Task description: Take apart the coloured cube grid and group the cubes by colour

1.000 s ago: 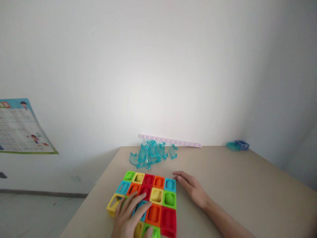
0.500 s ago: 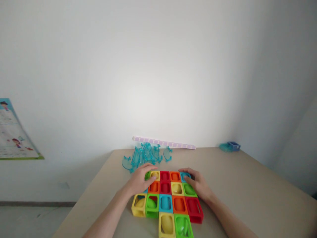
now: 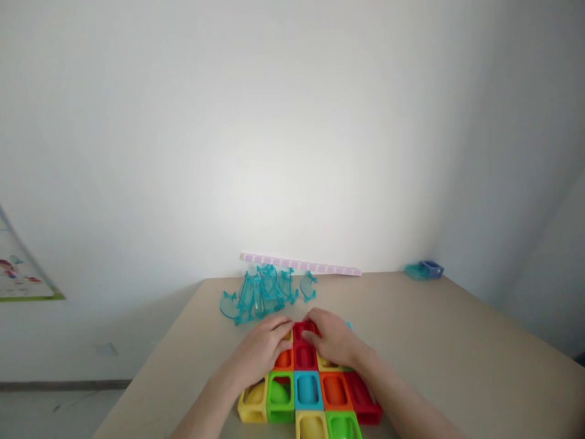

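1. Nearest, a yellow block (image 3: pixel 311 425) and a green block (image 3: pixel 343 425) jut toward the person, cut off by the lower border; the near edge of the worktop (image 3: pixel 411 341) is out of view.
2. Behind them, the rest of the block array (image 3: pixel 308 390) lies flat, nearer the left edge than the far right corner. Its windowed blocks sit side by side, apparently so that each braces its neighbour.
3. The left hand (image 3: pixel 262 346) bends over the array's far left part, thumb and fingers about the far yellow block (image 3: pixel 289 336). Whether it grasps that block or merely rests there, I cannot tell; it probably steadies this side.
4. The right hand (image 3: pixel 333 336) arches over the far rows, its thumb at the far red block (image 3: pixel 300 330) and its fingers bent toward the array's far side. This posture would suit pressing or pinching, but the contact is hidden, so its grip cannot be told.
5. Beyond, clear blue pieces (image 3: pixel 258 296) form a loose heap toward the far left corner, apart from the array, perhaps to leave both hands room.
6. Along the far edge runs a lilac strip (image 3: pixel 301 265), by the wall (image 3: pixel 292 134); a blue box (image 3: pixel 432 269) sits near the far right corner, a clear blue piece (image 3: pixel 415 272) just beside it.
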The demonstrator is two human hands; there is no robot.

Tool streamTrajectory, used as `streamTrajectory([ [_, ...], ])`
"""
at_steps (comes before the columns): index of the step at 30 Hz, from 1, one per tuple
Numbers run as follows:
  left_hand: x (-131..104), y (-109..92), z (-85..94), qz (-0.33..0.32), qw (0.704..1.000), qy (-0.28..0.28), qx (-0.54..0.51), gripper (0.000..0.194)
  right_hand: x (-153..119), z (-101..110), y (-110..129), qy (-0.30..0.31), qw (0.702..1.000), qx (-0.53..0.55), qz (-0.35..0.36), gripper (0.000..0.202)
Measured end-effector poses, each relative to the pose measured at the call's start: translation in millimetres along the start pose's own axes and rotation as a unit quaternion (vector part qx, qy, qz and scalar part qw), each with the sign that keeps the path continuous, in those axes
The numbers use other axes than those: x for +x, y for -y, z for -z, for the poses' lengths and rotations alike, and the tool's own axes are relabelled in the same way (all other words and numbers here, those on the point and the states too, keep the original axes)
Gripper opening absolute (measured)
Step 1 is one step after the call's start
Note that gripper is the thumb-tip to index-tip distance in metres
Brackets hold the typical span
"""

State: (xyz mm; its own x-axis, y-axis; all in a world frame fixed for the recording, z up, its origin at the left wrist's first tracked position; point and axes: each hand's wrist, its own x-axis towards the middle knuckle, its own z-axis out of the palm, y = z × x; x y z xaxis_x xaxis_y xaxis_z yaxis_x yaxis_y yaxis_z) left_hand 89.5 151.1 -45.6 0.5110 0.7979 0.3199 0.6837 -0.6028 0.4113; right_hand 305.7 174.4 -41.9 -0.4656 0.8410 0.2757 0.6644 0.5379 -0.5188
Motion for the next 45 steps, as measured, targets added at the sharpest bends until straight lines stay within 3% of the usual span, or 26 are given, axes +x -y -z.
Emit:
streamTrajectory([
  [5, -1.8, 0.4, -1.0, 0.024, 0.998, 0.014, -0.051, 0.050, -2.8, -1.9, 1.4, -0.022, 0.999, 0.023, 0.008, 0.015],
  [11, -5.7, 2.4, -1.7, 0.034, 0.997, -0.012, -0.073, 0.070, -8.0, 3.0, 6.6, -0.046, 0.983, 0.104, 0.145, 0.009],
  [16, -2.2, -5.2, -4.8, 0.016, 0.990, -0.078, -0.118, 0.047, -9.6, 3.0, 9.0, -0.057, 0.976, 0.106, 0.182, 0.002],
  [18, 0.4, -5.4, -6.2, 0.018, 0.979, -0.103, -0.177, 0.041, -10.7, 3.5, 8.6, -0.071, 0.977, 0.102, 0.171, 0.016],
  [21, 3.0, -1.2, -6.2, 0.056, 0.921, -0.170, -0.347, 0.040, -13.7, 4.8, 5.7, -0.077, 0.987, 0.045, 0.131, 0.048],
  [23, 3.4, 1.5, -4.3, 0.087, 0.853, -0.202, -0.473, 0.043, -16.0, 5.5, 4.1, -0.044, 0.992, -0.005, 0.116, 0.043],
  [25, 3.0, 1.7, -1.9, 0.095, 0.799, -0.191, -0.563, 0.038, -18.0, 6.1, 4.4, -0.008, 0.992, -0.027, 0.120, 0.028],
  [28, 1.8, -2.0, 0.0, 0.082, 0.766, -0.157, -0.617, 0.026, -19.9, 6.8, 8.5, 0.021, 0.989, -0.036, 0.141, 0.020],
  [34, 0.0, -5.1, -1.9, 0.080, 0.761, -0.160, -0.624, 0.021, -20.2, 6.6, 13.8, 0.033, 0.988, -0.055, 0.139, 0.010],
  [40, 1.0, -7.0, -0.6, 0.080, 0.805, -0.156, -0.567, 0.027, -19.0, 6.2, 13.9, 0.031, 0.988, -0.052, 0.140, 0.005],
  [45, -0.8, -9.5, 1.5, 0.092, 0.807, -0.165, -0.560, 0.028, -19.4, 5.8, 14.0, 0.016, 0.990, 0.010, 0.136, 0.011],
])
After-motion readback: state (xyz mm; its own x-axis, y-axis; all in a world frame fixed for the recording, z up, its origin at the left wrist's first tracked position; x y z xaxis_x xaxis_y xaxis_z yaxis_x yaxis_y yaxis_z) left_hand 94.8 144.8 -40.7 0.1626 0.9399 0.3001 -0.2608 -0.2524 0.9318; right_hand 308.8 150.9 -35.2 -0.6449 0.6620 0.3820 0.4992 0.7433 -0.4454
